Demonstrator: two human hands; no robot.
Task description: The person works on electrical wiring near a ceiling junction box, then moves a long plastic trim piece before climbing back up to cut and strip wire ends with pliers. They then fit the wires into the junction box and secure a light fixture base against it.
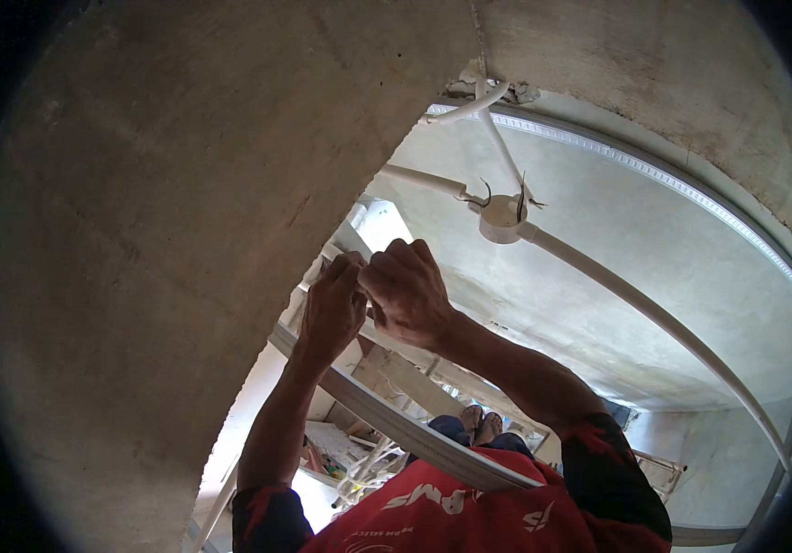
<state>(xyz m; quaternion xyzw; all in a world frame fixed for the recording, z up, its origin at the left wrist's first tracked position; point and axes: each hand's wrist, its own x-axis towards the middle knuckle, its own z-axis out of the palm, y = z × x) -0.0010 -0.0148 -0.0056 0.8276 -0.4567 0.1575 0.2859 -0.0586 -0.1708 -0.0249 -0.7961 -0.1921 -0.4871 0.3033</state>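
Note:
Both hands are raised close together near the rough edge of a concrete surface. My left hand (pixel 331 302) has its fingers curled in a pinch; what lies between them is hidden. Just right of it, almost touching, my right hand (pixel 407 288) is closed with bent fingers, and its grip too is hidden. A pale pipe (pixel 422 181) runs behind and above the hands to a round white junction box (pixel 503 219) with dark wires sticking out. Below the hands a grey metal channel (pixel 396 431) crosses in front of the red shirt.
A concrete surface (pixel 156 203) fills the left side. A long white conduit (pixel 645 304) curves to the lower right, and a perforated metal track (pixel 636 158) follows the upper right edge. Far below are my feet (pixel 482 426) and coiled pipes (pixel 368 475).

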